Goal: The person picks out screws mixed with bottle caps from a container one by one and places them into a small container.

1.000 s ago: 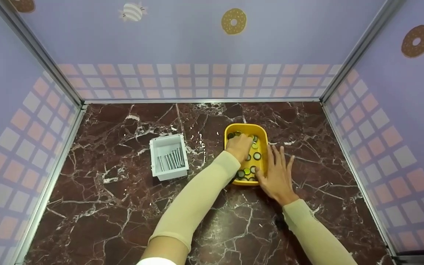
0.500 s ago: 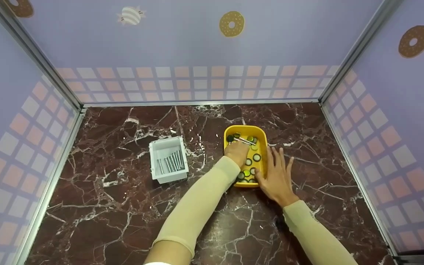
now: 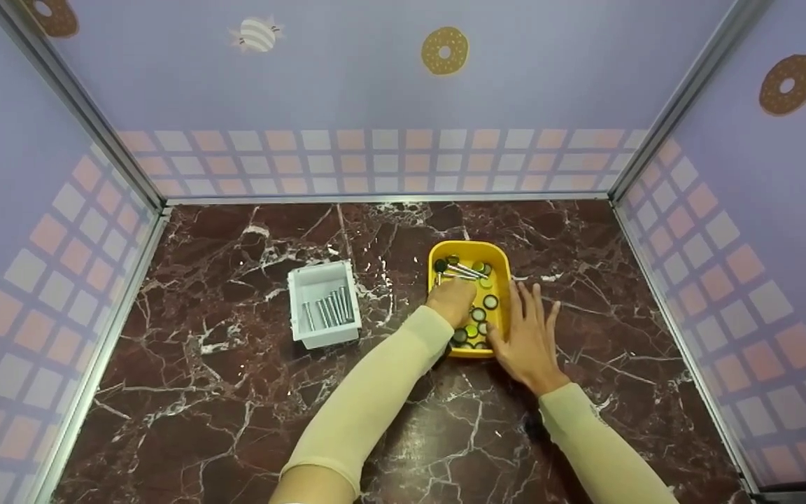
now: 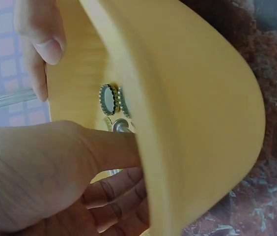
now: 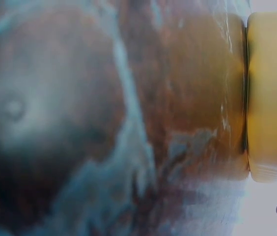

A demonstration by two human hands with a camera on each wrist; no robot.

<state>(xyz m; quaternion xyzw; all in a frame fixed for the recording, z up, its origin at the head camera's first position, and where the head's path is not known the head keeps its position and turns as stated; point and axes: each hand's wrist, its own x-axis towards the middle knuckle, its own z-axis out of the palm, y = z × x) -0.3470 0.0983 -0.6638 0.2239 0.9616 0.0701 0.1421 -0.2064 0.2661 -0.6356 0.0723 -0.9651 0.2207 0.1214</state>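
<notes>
A yellow tray point(image 3: 502, 269) stands right of the middle of the table, with several bottle caps point(image 3: 490, 302) spread over its floor. Silver bolts point(image 3: 468, 271) lie crosswise near its far end. My left hand point(image 3: 453, 299) reaches down into the tray with curled fingers. In the left wrist view, a bolt's head point(image 4: 121, 125) shows beside the left thumb, which pinches it against the fingers; most of that bolt is hidden. My right hand point(image 3: 529, 336) rests along the tray's right side, fingers straight and spread outside the wall, thumb over the rim.
Left of the tray stands a white box point(image 3: 327, 341) holding several bolts point(image 3: 333, 308) side by side. Purple patterned panels point(image 3: 403, 98) enclose the marble-look table point(image 3: 200, 392) at the back and both sides.
Inside the tray my left hand has shifted slightly towards me, and more bolts now show lying at the far end. The right hand keeps its place on the tray.
</notes>
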